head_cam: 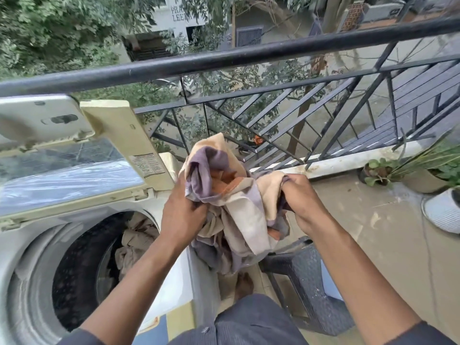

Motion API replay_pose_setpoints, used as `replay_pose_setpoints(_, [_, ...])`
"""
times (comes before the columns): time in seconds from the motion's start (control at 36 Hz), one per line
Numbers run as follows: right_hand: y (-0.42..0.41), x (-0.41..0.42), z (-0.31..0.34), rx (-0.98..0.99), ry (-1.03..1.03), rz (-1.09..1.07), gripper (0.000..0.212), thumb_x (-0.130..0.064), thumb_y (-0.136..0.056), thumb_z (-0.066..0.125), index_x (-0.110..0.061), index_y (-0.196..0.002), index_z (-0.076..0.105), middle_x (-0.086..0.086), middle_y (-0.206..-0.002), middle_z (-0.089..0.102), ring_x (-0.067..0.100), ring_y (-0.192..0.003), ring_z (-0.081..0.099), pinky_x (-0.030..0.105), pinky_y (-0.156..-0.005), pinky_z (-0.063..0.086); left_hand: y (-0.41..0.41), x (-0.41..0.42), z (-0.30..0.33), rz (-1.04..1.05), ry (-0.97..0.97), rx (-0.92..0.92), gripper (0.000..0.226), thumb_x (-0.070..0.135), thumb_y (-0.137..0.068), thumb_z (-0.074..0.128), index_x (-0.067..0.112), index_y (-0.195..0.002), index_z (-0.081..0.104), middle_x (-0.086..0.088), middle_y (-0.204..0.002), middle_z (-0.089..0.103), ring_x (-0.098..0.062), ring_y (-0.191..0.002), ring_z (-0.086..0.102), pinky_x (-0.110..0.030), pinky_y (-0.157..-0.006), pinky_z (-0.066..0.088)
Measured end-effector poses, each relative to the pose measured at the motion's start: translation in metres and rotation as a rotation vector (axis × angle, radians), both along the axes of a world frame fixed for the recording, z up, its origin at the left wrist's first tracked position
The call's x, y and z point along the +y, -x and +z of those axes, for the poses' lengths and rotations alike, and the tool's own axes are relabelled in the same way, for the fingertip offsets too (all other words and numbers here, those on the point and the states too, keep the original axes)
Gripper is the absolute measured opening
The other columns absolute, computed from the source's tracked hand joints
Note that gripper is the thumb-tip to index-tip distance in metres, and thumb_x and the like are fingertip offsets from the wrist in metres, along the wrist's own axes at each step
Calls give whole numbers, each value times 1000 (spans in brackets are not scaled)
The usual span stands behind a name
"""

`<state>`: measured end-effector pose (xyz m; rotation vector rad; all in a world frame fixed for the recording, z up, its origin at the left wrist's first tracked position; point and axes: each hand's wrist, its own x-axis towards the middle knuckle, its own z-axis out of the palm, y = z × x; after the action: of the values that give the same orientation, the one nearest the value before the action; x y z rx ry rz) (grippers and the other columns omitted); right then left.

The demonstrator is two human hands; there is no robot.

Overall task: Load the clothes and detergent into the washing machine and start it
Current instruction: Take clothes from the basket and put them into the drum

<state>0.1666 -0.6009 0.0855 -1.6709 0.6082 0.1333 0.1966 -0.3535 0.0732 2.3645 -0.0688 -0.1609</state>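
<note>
A top-loading washing machine [29, 245] stands at the lower left with its lid [74, 170] raised. Beige clothes [135, 241] lie inside its dark drum. A bunched cloth [236, 202] in beige, purple and orange hangs in the air to the right of the drum, above the machine's right edge. My left hand [183, 215] grips the cloth's left side. My right hand [302, 202] grips its right side. No detergent is in sight.
A black metal railing [249, 58] runs across the balcony just beyond the machine. A dark plastic stool [308, 282] stands under the cloth at my right. Potted plants [423, 168] sit along the ledge at right, with a white ribbed pot [443, 210] near them.
</note>
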Motion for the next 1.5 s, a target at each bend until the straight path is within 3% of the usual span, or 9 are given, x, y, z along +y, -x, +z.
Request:
replay_pose_setpoints(0.08, [3, 13, 20, -81, -213, 37, 48, 8, -97, 32, -12, -80, 71, -6, -59, 66, 6, -55, 59, 17, -50, 45, -3, 2, 1, -191, 8, 12, 71, 55, -78, 68, 31, -143, 54, -2, -143, 56, -24, -126, 57, -38, -97, 51])
replay_pose_setpoints(0.17, [2, 22, 33, -134, -316, 66, 47, 2, -98, 37, -13, -78, 76, -3, -67, 70, 7, -62, 63, 19, -57, 49, -1, 4, 1, -565, 22, -36, 86, 53, -78, 85, 34, -153, 50, 7, -163, 30, 9, -153, 6, -22, -129, 14])
replay_pose_setpoints(0.25, [2, 33, 41, -188, -324, 131, 39, -9, -94, 46, -17, -75, 79, 4, -77, 71, 13, -74, 65, 30, -70, 49, 2, 0, 0, -547, -1, 16, 118, 74, -62, 87, 35, -161, 35, 11, -170, 17, -6, -160, 6, -34, -132, 16])
replay_pose_setpoints(0.36, [4, 40, 49, -263, -372, 245, 34, -8, -97, 49, -10, -71, 71, 13, -70, 57, 20, -68, 55, 34, -65, 43, 7, -14, 7, -277, 64, -101, 74, 61, -63, 87, 31, -126, 63, 9, -125, 62, -21, -118, 62, -37, -91, 55])
replay_pose_setpoints(0.47, [2, 29, 46, -263, -399, 354, 19, -8, -81, 52, -3, -82, 71, 14, -81, 61, 23, -80, 55, 34, -76, 45, 5, -14, 14, -148, 50, -148, 18, 52, -65, 61, 39, -73, 53, 5, -81, 61, -36, -78, 64, -30, -57, 39])
replay_pose_setpoints(0.72, [7, 2, -21, -130, -142, 186, 59, 21, -79, 56, -28, -106, 76, -3, -103, 77, 12, -96, 68, 22, -68, 52, -16, -5, 32, 79, 416, -145, 25, 32, -78, 61, 12, -63, 58, 11, -56, 52, -9, -57, 39, -33, -49, 33])
replay_pose_setpoints(1.06, [13, 7, -146, 300, 545, 462, 50, -37, -87, 71, -25, -135, 62, 10, -127, 70, 38, -116, 65, 39, -87, 50, -16, -11, 82, 85, 828, -320, 47, 6, -96, 63, 43, -70, 73, 24, -67, 64, 7, -68, 51, -17, -65, 47])
replay_pose_setpoints(1.25, [3, 3, -126, 246, 351, 166, 18, -38, -74, 48, -24, -66, 56, 4, -86, 65, 25, -83, 58, 39, -72, 44, -22, 5, 81, 29, 625, -344, 27, 9, -93, 60, 29, -74, 63, 26, -67, 63, 11, -69, 51, -15, -64, 46])
replay_pose_setpoints(1.5, [-5, -36, -42, 69, 541, 62, 25, -29, -69, 50, -18, -81, 69, 9, -85, 74, 32, -83, 67, 39, -73, 55, -5, 15, 43, 39, 166, -185, 26, 38, -77, 54, 19, -60, 46, 1, -54, 54, -14, -55, 42, -35, -51, 37])
